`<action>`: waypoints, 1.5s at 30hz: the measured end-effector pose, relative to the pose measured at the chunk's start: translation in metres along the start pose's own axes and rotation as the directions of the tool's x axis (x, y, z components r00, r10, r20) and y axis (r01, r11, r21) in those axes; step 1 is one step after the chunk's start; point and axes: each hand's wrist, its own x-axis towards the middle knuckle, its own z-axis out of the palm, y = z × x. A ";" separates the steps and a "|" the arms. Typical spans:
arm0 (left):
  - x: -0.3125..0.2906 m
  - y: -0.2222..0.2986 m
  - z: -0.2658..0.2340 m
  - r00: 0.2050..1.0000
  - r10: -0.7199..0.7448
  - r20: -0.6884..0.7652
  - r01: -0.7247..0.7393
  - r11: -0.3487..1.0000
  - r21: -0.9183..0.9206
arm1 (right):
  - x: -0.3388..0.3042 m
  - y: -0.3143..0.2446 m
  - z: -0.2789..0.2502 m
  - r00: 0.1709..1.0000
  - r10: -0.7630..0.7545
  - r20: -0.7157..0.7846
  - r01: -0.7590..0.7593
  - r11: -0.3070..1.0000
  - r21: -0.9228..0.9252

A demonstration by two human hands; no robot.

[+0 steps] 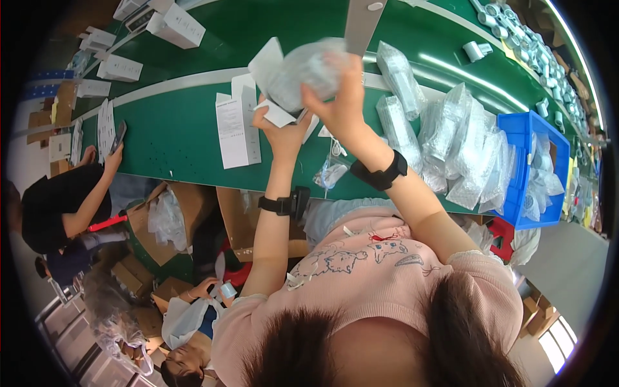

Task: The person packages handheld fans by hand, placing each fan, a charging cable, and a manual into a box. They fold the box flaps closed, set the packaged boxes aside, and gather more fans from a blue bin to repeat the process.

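A person in a pink printed T-shirt [387,271] stood at the near edge of a long green table [174,122], both arms raised over it. The right hand [338,97] was closed around a crumpled clear plastic bubble-wrap pouch [309,68], gripping it from the right side and holding it above the table's middle. The left hand [282,126] pinched the lower flap of a small white cardboard box [271,84] (its open flaps spread behind and below the pouch), and the pouch sat against the box's mouth; how far in it sat could not be told. Each wrist wore a black band.

On the table just left of the hands stood a tall white printed carton [237,126]. To the right, toward the table's near edge, lay a heap of clear bubble-wrapped parcels [464,148], and a blue plastic crate [538,168] holding more of them sat at the right end. Several white boxes [174,26] rested near the far left corner. At the left, another person in a black top [55,206] held a dark phone-like thing [118,137] over the table edge.
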 end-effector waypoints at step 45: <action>0.024 0.016 -0.063 0.807 -0.560 0.188 0.589 0.786 -0.187 | 0.016 0.001 -0.013 0.344 -0.434 0.833 0.813 0.582 -0.032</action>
